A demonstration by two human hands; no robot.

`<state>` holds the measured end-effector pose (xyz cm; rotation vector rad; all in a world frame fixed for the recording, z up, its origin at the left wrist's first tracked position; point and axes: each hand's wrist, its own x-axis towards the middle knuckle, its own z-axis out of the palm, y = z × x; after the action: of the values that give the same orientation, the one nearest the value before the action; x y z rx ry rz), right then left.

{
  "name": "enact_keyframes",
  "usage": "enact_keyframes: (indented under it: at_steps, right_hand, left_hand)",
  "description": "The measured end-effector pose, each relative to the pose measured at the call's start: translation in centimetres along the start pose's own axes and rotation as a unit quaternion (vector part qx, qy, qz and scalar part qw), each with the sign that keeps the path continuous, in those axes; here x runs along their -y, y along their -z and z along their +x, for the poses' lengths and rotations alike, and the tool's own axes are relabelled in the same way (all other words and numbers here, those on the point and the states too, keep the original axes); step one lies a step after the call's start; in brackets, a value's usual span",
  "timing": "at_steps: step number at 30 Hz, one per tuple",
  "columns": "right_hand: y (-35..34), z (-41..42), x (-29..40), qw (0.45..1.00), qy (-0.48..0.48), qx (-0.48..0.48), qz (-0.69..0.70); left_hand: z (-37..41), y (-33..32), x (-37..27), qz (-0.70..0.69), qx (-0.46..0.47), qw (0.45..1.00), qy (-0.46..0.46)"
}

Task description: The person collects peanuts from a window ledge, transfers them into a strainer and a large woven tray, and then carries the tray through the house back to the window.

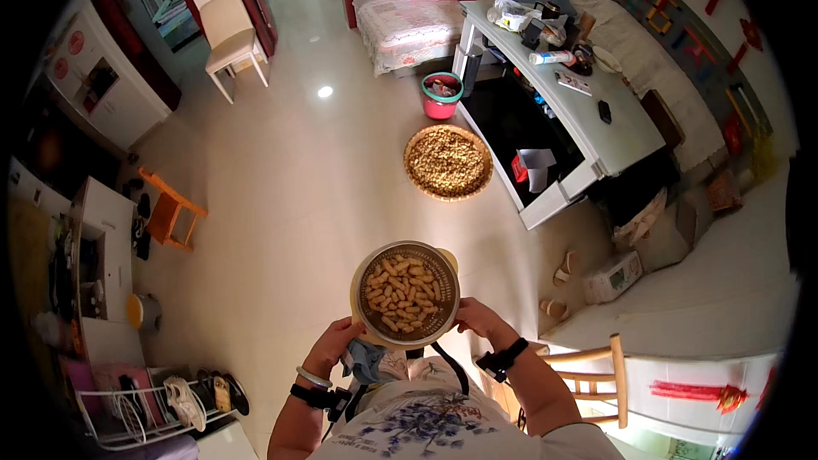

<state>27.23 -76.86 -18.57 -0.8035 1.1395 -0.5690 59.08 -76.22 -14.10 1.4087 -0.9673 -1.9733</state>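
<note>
In front of my waist I carry a round metal strainer basket [378, 266] with perforated sides, seated in a pale yellow basin [449, 260]. Unshelled peanuts [402, 294] cover its bottom. My left hand [337, 340] grips the basin's near left edge, and a blue cloth [364, 361] hangs beside those fingers. On the near right edge, my right hand [478, 319] has hold of the same basin. Farther ahead, a wide round woven tray [409, 176] full of small golden-brown pieces [448, 161] rests on the tiled floor; what the pieces are is hard to tell.
A pink bucket [439, 107] with a green rim stands behind the tray. To the right is a glass-topped table [629, 128] holding various items. A wooden chair [617, 380] is close at my right. Leftward are a small orange chair [167, 211] and a shoe rack [137, 437].
</note>
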Motion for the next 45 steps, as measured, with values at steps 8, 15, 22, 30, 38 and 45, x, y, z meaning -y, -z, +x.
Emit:
enact_keyframes:
  at_steps: [8, 15, 22, 30, 38, 45]
  right_hand:
    - [6.8, 11.4, 5.4, 0.988, -0.018, -0.109, 0.11]
    - [13.0, 19.5, 6.8, 0.95, -0.01, -0.225, 0.215]
    - [20.7, 29.4, 7.2, 0.903, -0.037, -0.299, 0.307]
    - [28.1, 41.4, 4.7, 0.889, -0.097, -0.317, 0.316]
    - [32.1, 51.7, 0.0, 0.874, -0.068, -0.332, 0.348]
    - [35.1, 58.5, -1.3, 0.864, -0.046, -0.337, 0.372]
  left_hand:
    - [16.5, 0.6, -11.5, 0.064, 0.008, 0.996, 0.059]
    - [29.2, 4.4, -18.8, 0.104, -0.018, 0.99, 0.094]
    - [39.0, 6.6, -25.3, 0.113, -0.042, 0.987, 0.107]
    - [50.0, 8.0, -26.1, 0.118, -0.035, 0.974, 0.191]
    - [64.5, 11.9, -21.7, 0.194, -0.062, 0.963, 0.174]
    - [76.3, 13.6, -17.0, 0.273, -0.087, 0.944, 0.162]
